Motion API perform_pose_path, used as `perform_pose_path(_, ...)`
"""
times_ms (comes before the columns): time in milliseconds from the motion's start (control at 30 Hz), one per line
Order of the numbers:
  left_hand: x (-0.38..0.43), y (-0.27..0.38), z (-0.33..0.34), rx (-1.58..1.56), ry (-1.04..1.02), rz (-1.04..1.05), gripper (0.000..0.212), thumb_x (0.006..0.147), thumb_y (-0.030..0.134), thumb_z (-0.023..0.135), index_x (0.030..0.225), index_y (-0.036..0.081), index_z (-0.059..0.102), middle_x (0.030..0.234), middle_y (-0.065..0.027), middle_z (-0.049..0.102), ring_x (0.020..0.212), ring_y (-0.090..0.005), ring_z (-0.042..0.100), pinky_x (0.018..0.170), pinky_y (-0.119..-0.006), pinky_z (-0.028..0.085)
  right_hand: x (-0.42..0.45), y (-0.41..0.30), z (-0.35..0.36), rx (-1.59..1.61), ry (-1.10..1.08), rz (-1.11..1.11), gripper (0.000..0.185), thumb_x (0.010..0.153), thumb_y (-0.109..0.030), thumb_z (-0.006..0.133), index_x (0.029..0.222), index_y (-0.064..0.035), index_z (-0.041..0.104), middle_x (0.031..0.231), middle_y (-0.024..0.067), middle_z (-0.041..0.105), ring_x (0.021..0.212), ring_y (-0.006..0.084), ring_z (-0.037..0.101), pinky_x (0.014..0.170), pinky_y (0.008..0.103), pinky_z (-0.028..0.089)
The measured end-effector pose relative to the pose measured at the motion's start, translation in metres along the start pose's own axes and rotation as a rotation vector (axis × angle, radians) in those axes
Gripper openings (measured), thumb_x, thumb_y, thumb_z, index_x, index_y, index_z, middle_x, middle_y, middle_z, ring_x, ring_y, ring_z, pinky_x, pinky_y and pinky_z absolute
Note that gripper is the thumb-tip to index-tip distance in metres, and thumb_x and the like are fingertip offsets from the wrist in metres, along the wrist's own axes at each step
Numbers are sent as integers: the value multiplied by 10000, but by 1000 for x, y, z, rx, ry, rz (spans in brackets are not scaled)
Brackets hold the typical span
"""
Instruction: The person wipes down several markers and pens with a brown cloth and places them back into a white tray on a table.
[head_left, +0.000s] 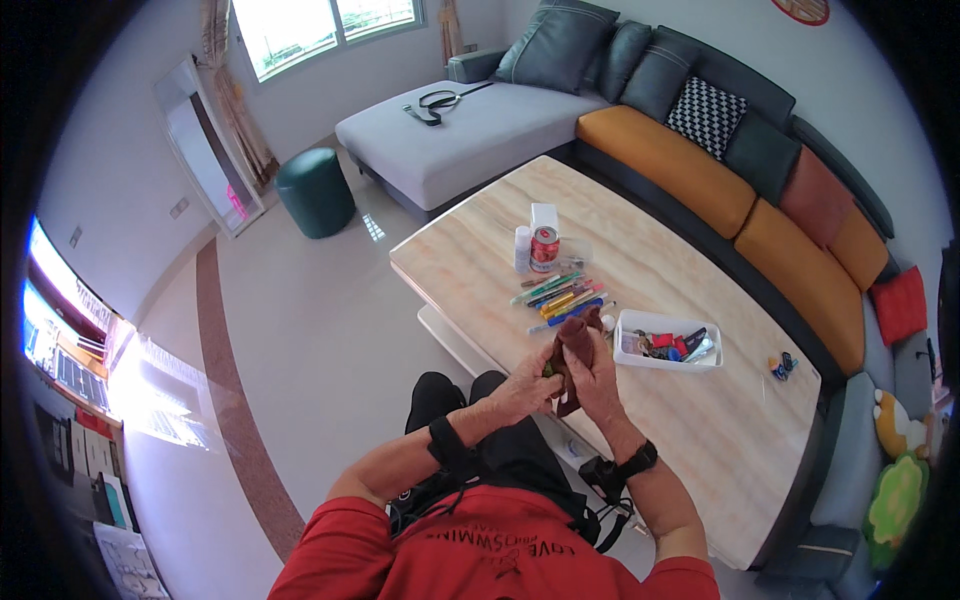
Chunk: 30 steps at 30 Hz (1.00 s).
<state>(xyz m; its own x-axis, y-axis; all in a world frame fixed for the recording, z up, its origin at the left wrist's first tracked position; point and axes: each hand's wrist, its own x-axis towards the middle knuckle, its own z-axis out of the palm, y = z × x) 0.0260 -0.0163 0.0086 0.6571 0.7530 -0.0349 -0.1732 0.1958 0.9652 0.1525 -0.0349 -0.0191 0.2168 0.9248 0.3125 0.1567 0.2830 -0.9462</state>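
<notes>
Both of my hands hold a bunched brown cloth (575, 339) over the near edge of the marble-patterned table (697, 420). My left hand (531, 384) grips its left side, where a small greenish thing shows partly between fingers and cloth; I cannot tell what it is. My right hand (598, 375) is closed round the cloth from the right. Just beyond the cloth lie several pens and markers (561, 298) in a loose pile. To the right of my right hand stands a white plastic bin (667, 361) with small red, blue and dark items inside.
A red drink can (544, 249), a white bottle (522, 250) and a white box (544, 216) stand behind the pens. Small items (783, 366) lie at the table's right. A corner sofa (667, 169) borders the far side; a green round stool (315, 193) stands on the floor at left.
</notes>
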Motion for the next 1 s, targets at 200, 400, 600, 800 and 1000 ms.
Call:
perform_pose_path(200,-10,-6,-10,-202,-68,-228,224,818,145,541,1004,88,431,707,13,428,576,-58,396,421,-181,292,39,-24,-31,483,278,195,186,848,-184,481,987,-63,504,826,13,541,698,93,510,620,226,423)
perform_pose_path(400,7,-2,-6,-199,-27,-100,171,875,198,474,1015,102,452,691,38,447,544,-29,425,409,-172,313,14,-44,-3,835,118,526,330,864,-364,430,1021,-82,497,876,10,554,795,125,532,720,282,436)
perform_pose_path(600,5,7,-9,-23,-13,-126,197,878,231,473,1003,80,451,651,43,444,520,-25,406,421,-160,312,22,-38,-4,845,32,517,202,828,-176,535,986,-51,531,848,30,564,761,129,547,651,261,465)
perform_pose_path(800,7,14,-7,-97,-44,-189,245,873,277,479,993,66,450,661,31,446,555,-27,415,443,-156,313,41,-47,-8,835,59,383,217,837,-183,522,1011,-54,525,837,26,565,732,118,545,636,258,468)
perform_pose_path(1000,20,2,-15,223,125,146,173,808,96,491,954,26,430,768,-62,467,688,-165,470,583,-255,381,18,-34,10,739,-25,425,289,834,-113,521,1115,-110,454,1031,3,520,937,117,510,811,275,433)
